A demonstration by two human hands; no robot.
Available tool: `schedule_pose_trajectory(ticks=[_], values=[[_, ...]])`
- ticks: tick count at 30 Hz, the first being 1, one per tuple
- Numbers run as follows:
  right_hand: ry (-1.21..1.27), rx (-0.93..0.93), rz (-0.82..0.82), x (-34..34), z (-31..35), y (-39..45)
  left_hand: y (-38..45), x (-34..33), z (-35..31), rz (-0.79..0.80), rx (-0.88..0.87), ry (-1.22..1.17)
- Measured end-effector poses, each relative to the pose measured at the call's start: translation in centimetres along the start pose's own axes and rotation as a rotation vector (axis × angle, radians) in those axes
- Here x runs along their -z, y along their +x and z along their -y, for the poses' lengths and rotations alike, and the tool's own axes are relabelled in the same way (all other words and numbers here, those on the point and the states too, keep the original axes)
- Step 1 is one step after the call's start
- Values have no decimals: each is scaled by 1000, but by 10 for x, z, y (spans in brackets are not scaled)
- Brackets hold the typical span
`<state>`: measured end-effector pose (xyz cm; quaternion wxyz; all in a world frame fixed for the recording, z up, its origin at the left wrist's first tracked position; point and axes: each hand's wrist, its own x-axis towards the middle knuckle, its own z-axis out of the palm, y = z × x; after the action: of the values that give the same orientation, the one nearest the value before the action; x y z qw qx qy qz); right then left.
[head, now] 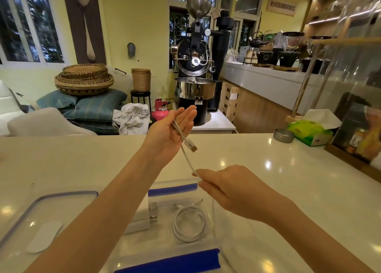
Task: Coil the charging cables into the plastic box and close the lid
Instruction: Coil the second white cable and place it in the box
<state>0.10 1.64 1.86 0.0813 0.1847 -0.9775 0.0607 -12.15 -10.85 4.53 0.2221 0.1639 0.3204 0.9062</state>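
Observation:
A white charging cable (186, 155) runs between both hands above the white counter. My left hand (171, 130) is raised palm up with the cable across the palm, its USB plug (190, 146) hanging off the heel of the hand. My right hand (228, 187) pinches the cable lower down, over the box. The clear plastic box (215, 217) with blue clips sits open below my arms. Inside it lie a coiled white cable (188, 223) and a white charger plug (144, 219). The clear lid (51, 198) with a blue seal rests flat to the left.
A grey ashtray (283, 135) and a green tissue pack (311, 131) stand at the counter's far right, beside a wooden display frame (354, 155). Beyond the counter are a coffee roaster (194, 66), baskets and cushions.

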Motion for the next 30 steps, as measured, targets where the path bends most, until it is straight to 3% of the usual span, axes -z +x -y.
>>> schedule_pose_trajectory(ticks=[4, 9, 12, 16, 22, 27, 30], values=[[-67, 35, -54, 16, 7, -3, -1, 6, 10, -43, -5, 329], [10, 203, -397, 28, 0, 15, -18, 2, 16, 6, 4, 734], [185, 198, -461, 34, -13, 27, -29, -3, 15, 95, 40, 863], [516, 159, -566, 40, -28, 39, -42, -10, 16, 194, 184, 729], [876, -7, -616, 28, -37, 45, -46, -9, 14, 260, 290, 310], [1035, -121, -449, 7, -36, 42, -48, -17, 4, 344, 277, -35], [968, -136, -280, 0, -29, 37, -42, -19, 0, 275, 204, -113]])
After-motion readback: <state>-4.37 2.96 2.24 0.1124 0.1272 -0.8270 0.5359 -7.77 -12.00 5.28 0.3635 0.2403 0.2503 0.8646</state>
